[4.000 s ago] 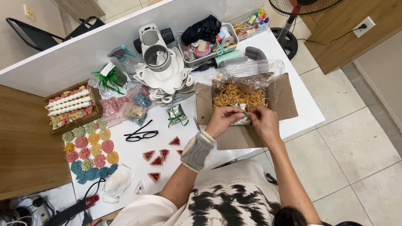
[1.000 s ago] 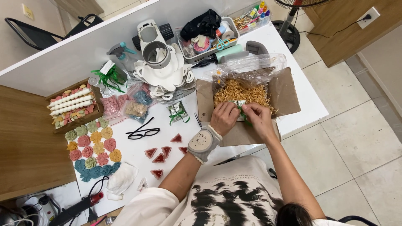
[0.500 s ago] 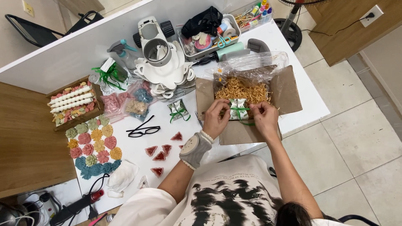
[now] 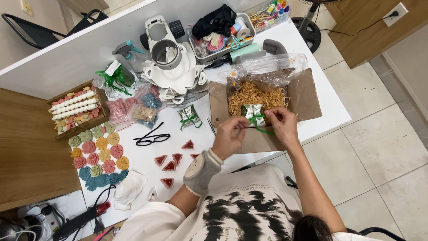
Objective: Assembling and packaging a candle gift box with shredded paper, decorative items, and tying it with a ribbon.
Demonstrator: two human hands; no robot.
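I see a person from above, wearing a loose white short-sleeved shirt printed across the front with irregular black brush-like blotches. The sleeves end above the elbows; both forearms are bare. My view shows dark hair at the lower edge of the frame. The left hand carries a grey knitted wrist cover that ends in a paler ribbed cuff at each end, with a round, pale watch-like disc set on its upper side. The right hand wears nothing: no glove, band or ring is discernible.
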